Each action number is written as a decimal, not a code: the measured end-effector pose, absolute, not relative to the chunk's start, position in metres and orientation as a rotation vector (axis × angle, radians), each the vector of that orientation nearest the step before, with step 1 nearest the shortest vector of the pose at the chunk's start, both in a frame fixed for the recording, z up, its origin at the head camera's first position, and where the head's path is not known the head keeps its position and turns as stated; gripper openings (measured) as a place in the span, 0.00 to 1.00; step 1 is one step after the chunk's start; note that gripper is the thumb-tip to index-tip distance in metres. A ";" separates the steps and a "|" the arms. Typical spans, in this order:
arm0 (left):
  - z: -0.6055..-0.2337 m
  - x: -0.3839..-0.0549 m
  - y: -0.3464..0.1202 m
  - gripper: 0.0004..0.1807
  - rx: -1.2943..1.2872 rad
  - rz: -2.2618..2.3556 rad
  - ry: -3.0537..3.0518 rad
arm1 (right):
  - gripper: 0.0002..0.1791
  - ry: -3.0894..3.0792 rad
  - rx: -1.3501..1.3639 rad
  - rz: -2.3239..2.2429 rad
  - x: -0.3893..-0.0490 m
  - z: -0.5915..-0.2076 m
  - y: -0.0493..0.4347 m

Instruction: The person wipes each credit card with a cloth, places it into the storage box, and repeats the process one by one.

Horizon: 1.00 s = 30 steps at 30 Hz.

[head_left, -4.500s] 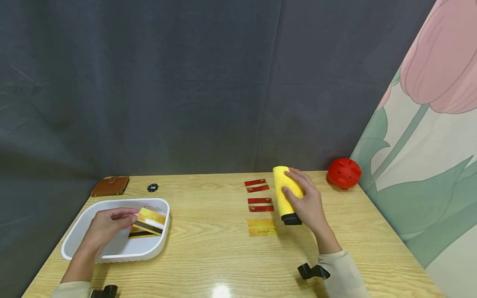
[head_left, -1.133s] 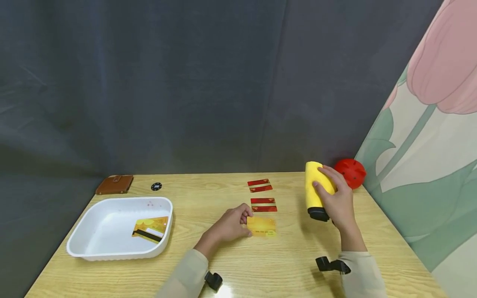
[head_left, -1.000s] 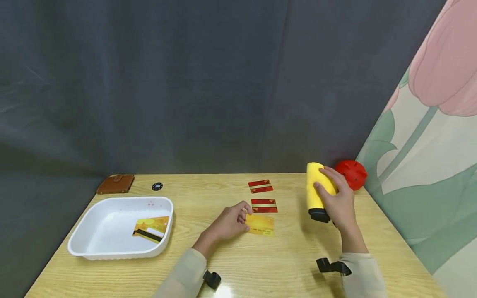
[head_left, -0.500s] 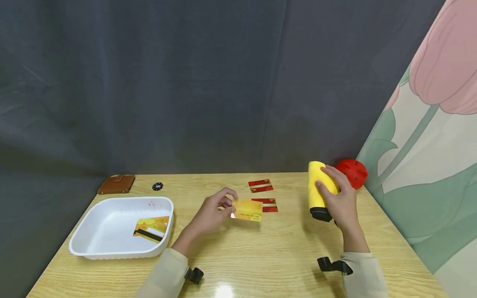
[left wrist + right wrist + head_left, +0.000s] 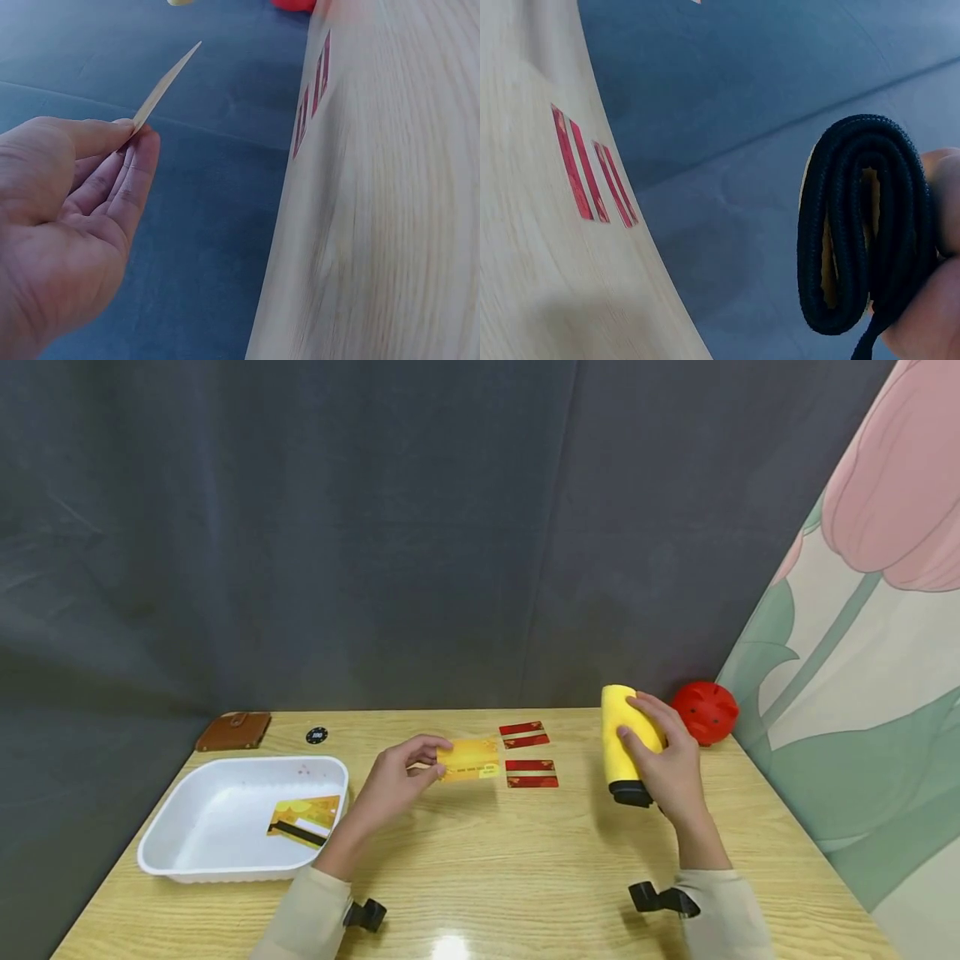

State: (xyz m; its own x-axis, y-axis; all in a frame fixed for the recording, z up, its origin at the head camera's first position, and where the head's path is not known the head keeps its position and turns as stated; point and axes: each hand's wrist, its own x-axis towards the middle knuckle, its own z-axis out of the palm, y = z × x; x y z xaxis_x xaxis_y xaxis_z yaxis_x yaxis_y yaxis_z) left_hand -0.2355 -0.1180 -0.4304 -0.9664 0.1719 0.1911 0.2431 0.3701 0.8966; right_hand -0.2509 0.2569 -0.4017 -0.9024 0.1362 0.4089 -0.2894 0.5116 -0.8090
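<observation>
Between thumb and fingers my left hand (image 5: 397, 778) pinches a yellow bank card (image 5: 468, 759) by its left edge, held above the table. In the left wrist view that card (image 5: 166, 88) shows nearly edge-on. My right hand (image 5: 669, 760) grips a rolled yellow cloth (image 5: 628, 735) with a black edge, also raised off the table. The right wrist view looks onto the end of the rolled cloth (image 5: 866, 225), its layers folded round each other. Two red cards with pale stripes, a far one (image 5: 524, 734) and a nearer one (image 5: 532, 773), lie between the hands.
A white plastic tray (image 5: 161, 847) at the left holds overlapping yellow cards (image 5: 307, 817). Behind it lie a brown wallet (image 5: 234, 731) and a black poker chip (image 5: 317, 735). A red piggy bank (image 5: 705, 712) stands at the back right. A dark curtain (image 5: 375, 535) hangs behind the table.
My left hand went from the tray to the yellow card beside the red cards, picked it up and moved left with it. The right hand moved right with the cloth, then slightly back left.
</observation>
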 end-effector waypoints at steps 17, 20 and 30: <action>-0.427 -0.233 -0.119 0.21 -0.416 -1.713 -2.498 | 0.23 -2.276 0.484 1.383 -0.241 -0.408 0.204; -0.428 -0.233 -0.118 0.21 -0.439 -1.724 -2.474 | 0.23 -2.283 0.517 1.390 -0.238 -0.409 0.196; -0.431 -0.230 -0.112 0.22 -0.492 -1.763 -2.470 | 0.24 -2.297 0.639 1.367 -0.231 -0.413 0.173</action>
